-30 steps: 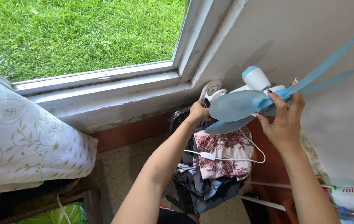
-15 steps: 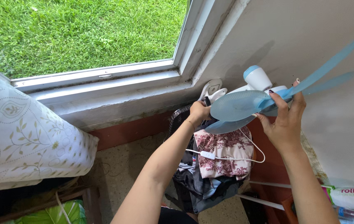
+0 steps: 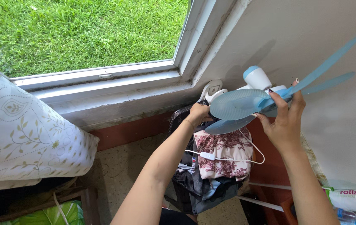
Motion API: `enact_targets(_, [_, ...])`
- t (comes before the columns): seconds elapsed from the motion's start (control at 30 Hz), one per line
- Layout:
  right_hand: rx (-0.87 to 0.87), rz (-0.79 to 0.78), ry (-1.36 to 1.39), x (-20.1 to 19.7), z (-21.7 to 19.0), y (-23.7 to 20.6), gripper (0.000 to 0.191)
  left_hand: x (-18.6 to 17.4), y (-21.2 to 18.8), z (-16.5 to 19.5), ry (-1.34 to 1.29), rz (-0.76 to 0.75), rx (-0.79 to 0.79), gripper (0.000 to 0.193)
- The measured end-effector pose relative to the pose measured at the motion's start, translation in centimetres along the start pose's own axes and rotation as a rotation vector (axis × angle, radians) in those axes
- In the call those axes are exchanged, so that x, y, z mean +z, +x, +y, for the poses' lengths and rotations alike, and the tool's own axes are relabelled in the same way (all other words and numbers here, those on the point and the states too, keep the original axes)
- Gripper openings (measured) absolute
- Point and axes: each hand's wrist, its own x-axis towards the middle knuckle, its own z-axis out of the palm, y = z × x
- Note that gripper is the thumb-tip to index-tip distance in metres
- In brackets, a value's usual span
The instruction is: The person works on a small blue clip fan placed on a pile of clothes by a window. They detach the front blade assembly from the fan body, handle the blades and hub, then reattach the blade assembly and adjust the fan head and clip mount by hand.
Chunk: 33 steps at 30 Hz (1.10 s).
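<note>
the right hand was closed around the hub of the blue blades, fingers wrapped over the top, thumb under, likely to hold the blades steady. the blades sat at 2 o'clock in the view, against the wall, with the white motor just behind them at 12 o'clock of the hub. the left hand was curled at 9 o'clock of the blades, beside the white bracket and a dark grille; what it gripped, if anything, could not be told, since its fingers were turned away. below both hands lay a clothes pile with a white cord draped over it, probably just resting there. the fan's base was hidden behind the blades and hand. the pillow at 9 o'clock, and the package at 4 o'clock, were cut off by the frame.
</note>
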Motion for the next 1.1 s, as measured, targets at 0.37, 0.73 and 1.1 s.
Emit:
enact_targets(0.37, [0.010, -0.018, -0.008, 0.4, 0.5, -0.2, 0.089, 0.1, -1.0, 1.3, 0.049, 0.035, -0.001, 0.041])
enact_targets(0.73, [-0.005, -0.030, -0.044, 0.6, 1.1, -0.6, 0.090, 0.2, -1.3, 1.8, 0.370, 0.108, 0.121, 0.044])
enact_targets(1.1, [-0.005, -0.004, -0.024, 0.5, 1.4, -1.1, 0.090, 0.6, -0.9, 0.5, -0.031, -0.042, -0.029, 0.039])
